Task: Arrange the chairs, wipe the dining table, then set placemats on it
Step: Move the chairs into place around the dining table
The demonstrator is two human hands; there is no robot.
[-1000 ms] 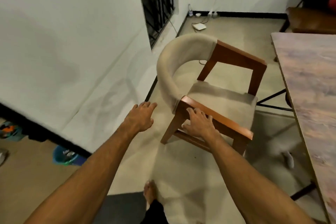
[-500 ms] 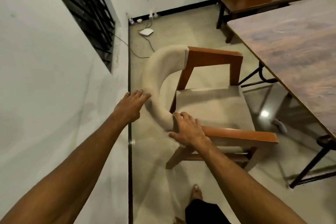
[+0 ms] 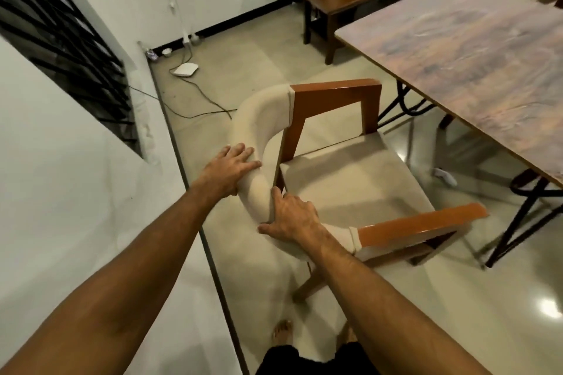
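Head view: both hands have shifted onto the padded backrest of the chair (image 3: 350, 179). Now the left hand (image 3: 231, 166) presses flat, fingers straight, against its outer curve, while the right hand (image 3: 292, 218), off the wooden armrest, clasps the top rim between thumb and fingers. A wall (image 3: 76, 161) runs close beside the left hand. Beyond the right hand, bare floor (image 3: 426, 146) separates the chair from the dining table (image 3: 472, 49) edge.

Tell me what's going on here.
A person holds a chair beside the table. The left hand presses flat against the outside of the padded backrest, and the right hand grips it nearer the person. The seat faces the table and is not yet tucked under it.
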